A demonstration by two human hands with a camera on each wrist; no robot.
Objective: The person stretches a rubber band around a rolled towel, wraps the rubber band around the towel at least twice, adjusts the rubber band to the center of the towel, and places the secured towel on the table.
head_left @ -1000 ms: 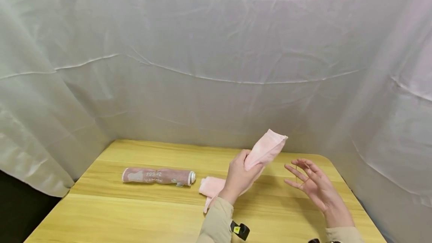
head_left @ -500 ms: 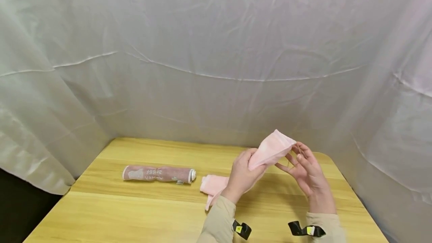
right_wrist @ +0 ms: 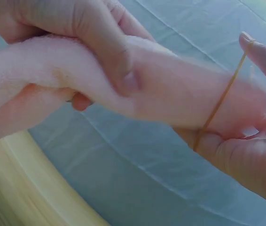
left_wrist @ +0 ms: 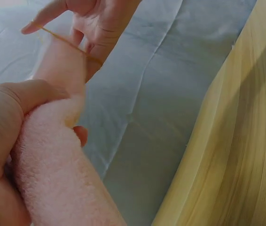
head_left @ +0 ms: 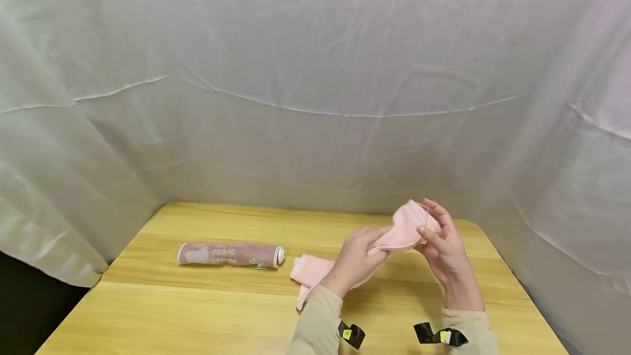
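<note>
My left hand (head_left: 359, 259) grips a pink towel (head_left: 405, 230) folded into a long strip, its thumb pressed on top in the right wrist view. One end of the towel is raised toward the right, and the rest trails onto the table behind the left wrist. My right hand (head_left: 447, 259) is spread around the raised end. A thin tan rubber band (right_wrist: 223, 96) is stretched between its fingers, and the towel end passes through the loop. That end's tip lies near the right palm, blurred in the right wrist view.
A rolled mauve towel (head_left: 229, 255) with white lettering and a small tag lies left of the hands. The wooden table (head_left: 197, 311) meets grey curtains (head_left: 315, 152) behind and at the sides. Black straps (head_left: 439, 335) hang at both wrists.
The right hand has moved left, bringing the rubber band over the pink towel's raised end. That end has tipped lower and bent toward the right hand. The left hand keeps its grip.
</note>
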